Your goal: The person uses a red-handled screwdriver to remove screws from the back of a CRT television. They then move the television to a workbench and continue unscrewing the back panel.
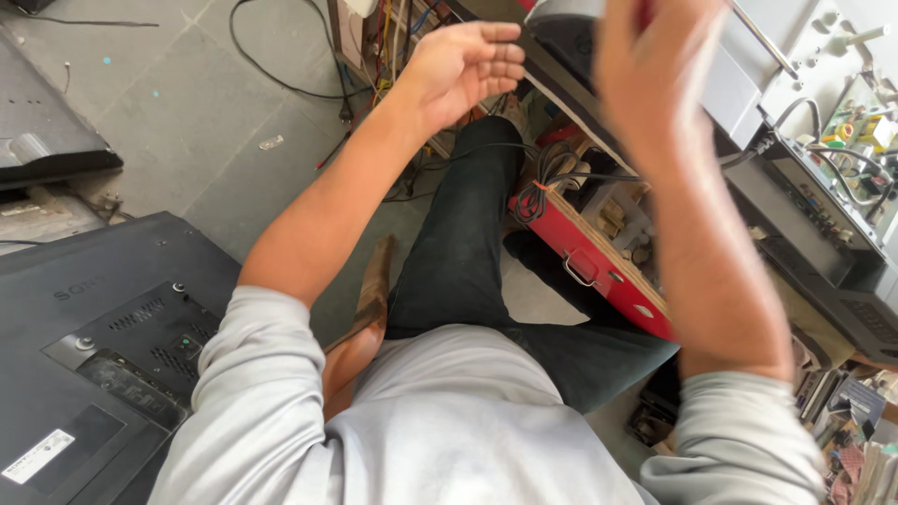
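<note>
My left hand (463,64) is raised over my lap with the palm turned inward and the fingers loosely curled; nothing is in it. It hovers above a tangle of coloured wires (393,37) at the top of the view. My right hand (655,75) is lifted close to the camera and blurred, in front of a grey device casing (748,84). A bit of red shows by its fingers, and I cannot tell whether it holds anything. Both grey sleeves and my dark trousers (458,243) fill the lower middle.
A red wooden box (599,271) with a metal latch and a coiled black cable (552,178) sits beside my right leg. A flat black television (103,346) lies back-up on the floor at left. Opened electronics with circuit boards (842,159) crowd the right side.
</note>
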